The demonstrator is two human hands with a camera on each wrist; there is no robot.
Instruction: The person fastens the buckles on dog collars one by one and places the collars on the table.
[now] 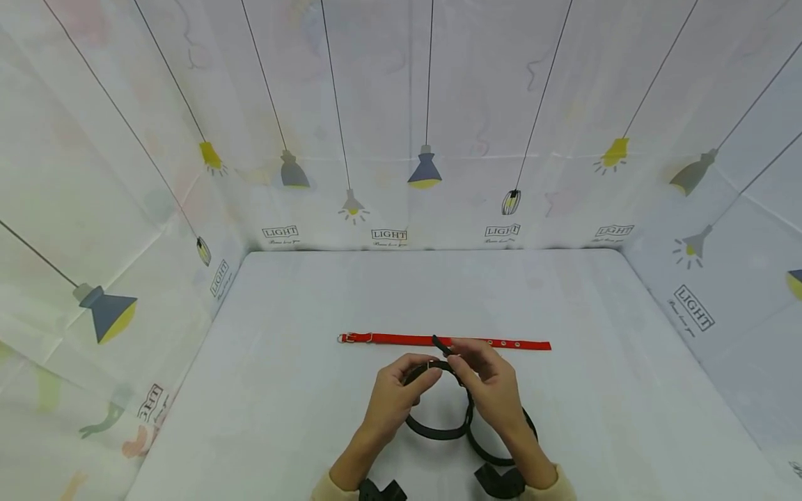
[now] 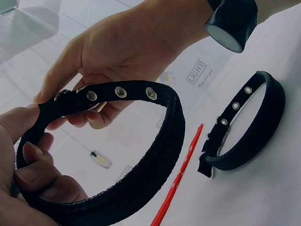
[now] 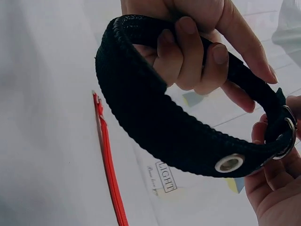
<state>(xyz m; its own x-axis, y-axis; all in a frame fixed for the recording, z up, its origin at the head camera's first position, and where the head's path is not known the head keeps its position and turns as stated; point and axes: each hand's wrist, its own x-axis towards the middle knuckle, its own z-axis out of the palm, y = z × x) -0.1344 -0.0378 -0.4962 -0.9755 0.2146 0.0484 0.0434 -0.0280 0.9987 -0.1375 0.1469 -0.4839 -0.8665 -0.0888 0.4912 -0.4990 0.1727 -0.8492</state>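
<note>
A black collar (image 1: 438,435) with metal-ringed holes is bent into a loop and held up between both hands. My left hand (image 1: 391,400) pinches its upper part beside a metal buckle (image 3: 288,132). My right hand (image 1: 495,393) grips the strap near its free end (image 1: 441,345), which sticks up past the fingers. In the right wrist view several right fingers (image 3: 188,52) curl round the band. A second black collar (image 2: 249,146), closed in a loop, stands on the table below the right forearm. Beyond the hands a red collar (image 1: 401,339) lies stretched out flat.
The white table (image 1: 282,299) meets pale curtains (image 1: 376,104) printed with hanging lamps at the back and both sides. A black wrist camera (image 1: 501,480) is strapped to the right wrist, and another (image 1: 382,490) to the left.
</note>
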